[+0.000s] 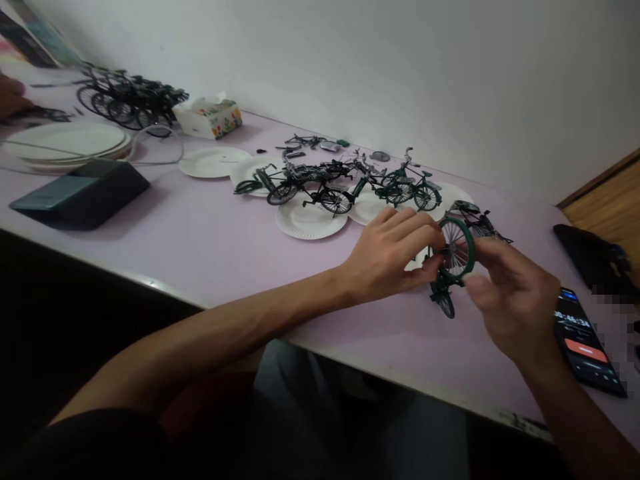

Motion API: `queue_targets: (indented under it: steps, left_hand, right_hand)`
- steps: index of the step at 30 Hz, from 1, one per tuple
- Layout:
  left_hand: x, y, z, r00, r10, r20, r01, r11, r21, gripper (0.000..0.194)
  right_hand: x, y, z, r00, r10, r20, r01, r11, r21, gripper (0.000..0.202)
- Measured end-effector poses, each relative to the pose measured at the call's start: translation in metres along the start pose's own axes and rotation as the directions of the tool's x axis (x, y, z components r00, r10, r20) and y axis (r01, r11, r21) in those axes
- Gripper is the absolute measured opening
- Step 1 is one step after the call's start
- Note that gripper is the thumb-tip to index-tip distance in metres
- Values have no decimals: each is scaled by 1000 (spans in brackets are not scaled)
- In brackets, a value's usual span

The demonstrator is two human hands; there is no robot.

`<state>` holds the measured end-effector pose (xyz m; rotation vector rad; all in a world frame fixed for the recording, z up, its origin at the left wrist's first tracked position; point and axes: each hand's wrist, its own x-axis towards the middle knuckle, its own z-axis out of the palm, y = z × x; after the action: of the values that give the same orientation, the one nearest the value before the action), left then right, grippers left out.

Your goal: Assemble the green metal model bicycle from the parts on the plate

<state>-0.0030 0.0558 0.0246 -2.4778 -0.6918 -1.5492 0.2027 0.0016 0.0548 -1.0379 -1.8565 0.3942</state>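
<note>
Over the right part of the pink table, a green model bicycle [443,299] is held with one spoked wheel [457,248] raised toward the camera. My left hand [397,250] pinches the bicycle near the wheel's hub, covering part of its frame. On the wheel's right side is my right hand [515,293], its fingers curled behind the rim and its thumb by the lower edge. Behind my hands, several model bicycles [333,200] stand or lie on and around white paper plates [311,223].
A phone [587,340] showing a timer lies right of my right hand. At the left are a dark wedge-shaped box [83,193], stacked plates [70,141], a tissue box [210,119] and more model bicycles [127,100]. Another person's hand [11,97] shows at the left edge.
</note>
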Motion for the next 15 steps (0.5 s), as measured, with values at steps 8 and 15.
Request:
queue_targets:
  steps: [8, 15]
  left_hand:
    - [3, 11, -1, 993, 74, -87, -67, 994, 85, 5]
    - [26, 22, -7, 990, 141, 18, -142, 987, 70, 10]
  right_hand:
    - [-2, -15, 0, 991, 2, -134, -16, 995, -100, 5]
    - [8, -7, -24, 977, 209, -39, -198, 961, 193, 12]
